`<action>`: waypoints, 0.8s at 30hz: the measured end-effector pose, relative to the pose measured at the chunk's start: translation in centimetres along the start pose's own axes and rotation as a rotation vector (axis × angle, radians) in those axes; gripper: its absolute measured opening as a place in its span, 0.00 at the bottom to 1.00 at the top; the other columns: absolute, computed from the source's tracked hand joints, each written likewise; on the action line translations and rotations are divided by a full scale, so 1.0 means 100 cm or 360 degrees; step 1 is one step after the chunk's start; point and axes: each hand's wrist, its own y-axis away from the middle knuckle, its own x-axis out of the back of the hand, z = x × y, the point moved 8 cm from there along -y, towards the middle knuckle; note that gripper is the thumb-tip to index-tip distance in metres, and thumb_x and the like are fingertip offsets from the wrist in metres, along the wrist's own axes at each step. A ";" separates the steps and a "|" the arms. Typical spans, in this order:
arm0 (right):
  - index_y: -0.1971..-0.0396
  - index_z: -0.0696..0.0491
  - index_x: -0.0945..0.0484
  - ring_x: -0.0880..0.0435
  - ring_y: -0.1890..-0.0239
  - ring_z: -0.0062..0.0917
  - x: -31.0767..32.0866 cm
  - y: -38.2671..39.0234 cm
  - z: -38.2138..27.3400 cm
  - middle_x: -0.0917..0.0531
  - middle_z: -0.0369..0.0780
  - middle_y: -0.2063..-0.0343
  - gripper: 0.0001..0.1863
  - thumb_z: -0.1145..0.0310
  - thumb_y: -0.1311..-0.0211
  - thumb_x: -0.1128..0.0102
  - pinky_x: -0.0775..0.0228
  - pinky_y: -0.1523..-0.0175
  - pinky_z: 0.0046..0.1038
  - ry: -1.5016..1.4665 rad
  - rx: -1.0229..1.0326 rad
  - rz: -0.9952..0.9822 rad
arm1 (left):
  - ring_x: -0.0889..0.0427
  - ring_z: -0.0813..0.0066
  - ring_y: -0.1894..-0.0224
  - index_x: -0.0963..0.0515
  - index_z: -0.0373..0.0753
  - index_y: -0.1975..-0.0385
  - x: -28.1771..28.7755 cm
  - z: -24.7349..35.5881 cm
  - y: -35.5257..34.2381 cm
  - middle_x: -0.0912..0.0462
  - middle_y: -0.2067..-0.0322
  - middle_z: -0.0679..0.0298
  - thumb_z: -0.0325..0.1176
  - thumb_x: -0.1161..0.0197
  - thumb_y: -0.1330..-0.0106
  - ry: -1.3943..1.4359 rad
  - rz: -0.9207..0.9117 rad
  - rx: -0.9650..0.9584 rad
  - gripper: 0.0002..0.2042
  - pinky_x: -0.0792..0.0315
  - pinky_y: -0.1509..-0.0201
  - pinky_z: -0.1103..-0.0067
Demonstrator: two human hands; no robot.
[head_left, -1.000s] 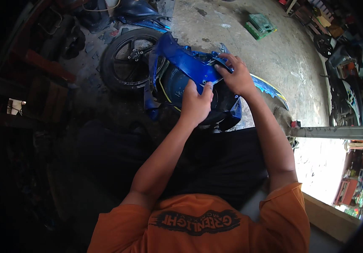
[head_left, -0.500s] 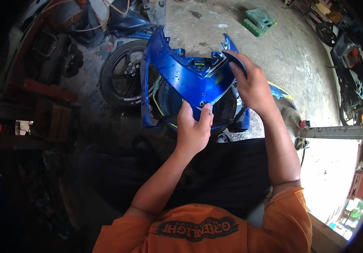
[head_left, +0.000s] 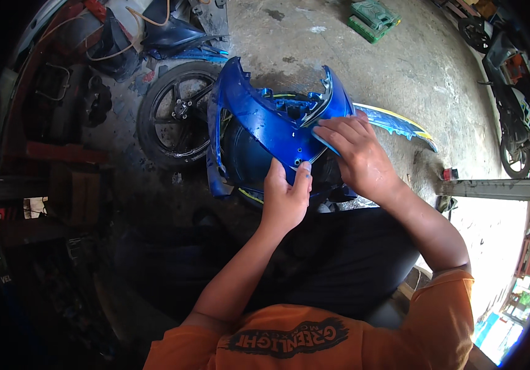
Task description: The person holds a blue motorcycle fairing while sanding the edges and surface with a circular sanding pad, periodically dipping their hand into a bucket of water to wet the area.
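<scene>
A glossy blue, V-shaped motorcycle fairing panel [head_left: 271,132] with wet-looking spots is in front of me, its narrow tip toward me. My left hand [head_left: 286,191] pinches that tip, thumb and fingers beside two small holes. My right hand [head_left: 363,157] lies over the panel's right arm, fingers bent and pressed together on a thin sheet [head_left: 328,143]. Only a pale blue edge of the sheet shows; it may be sandpaper. Beneath the panel is a dark, round, tub-like thing [head_left: 246,160], partly hidden.
A spoked motorcycle wheel [head_left: 175,111] lies on the left. A blue and yellow panel [head_left: 394,120] rests on the concrete floor to the right. Farther off lies a green plastic case [head_left: 373,20]. A motorcycle [head_left: 514,117] stands at the far right, beyond a metal rail [head_left: 493,189].
My right hand has slid down the panel's right arm toward me, and its fingers now lie flatter over the sheet. The left hand keeps its hold on the tip.
</scene>
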 end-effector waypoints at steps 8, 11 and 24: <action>0.42 0.58 0.20 0.19 0.37 0.45 -0.018 0.015 0.011 0.17 0.48 0.41 0.32 0.82 0.54 0.37 0.24 0.32 0.42 -0.0192 0.0059 0.0063 | 0.30 0.81 0.83 0.31 0.36 0.46 0.001 -0.002 0.001 0.24 0.75 0.62 0.35 0.51 0.16 -0.0026 -0.0038 -0.0063 0.10 0.35 0.81 0.83; 0.43 0.58 0.19 0.17 0.38 0.45 -0.012 0.016 -0.011 0.16 0.49 0.43 0.31 0.83 0.54 0.37 0.22 0.34 0.41 -0.0230 0.0229 0.0027 | 0.30 0.80 0.83 0.31 0.36 0.45 0.004 0.000 0.010 0.24 0.74 0.61 0.35 0.52 0.16 -0.0025 -0.0053 -0.0069 0.10 0.35 0.81 0.83; 0.43 0.58 0.19 0.16 0.37 0.45 -0.017 0.014 -0.034 0.16 0.49 0.42 0.30 0.81 0.52 0.38 0.23 0.32 0.42 -0.0363 0.0124 0.0023 | 0.30 0.81 0.83 0.31 0.35 0.43 0.043 0.006 0.070 0.24 0.76 0.61 0.34 0.54 0.16 -0.0069 0.0135 -0.0116 0.12 0.36 0.81 0.84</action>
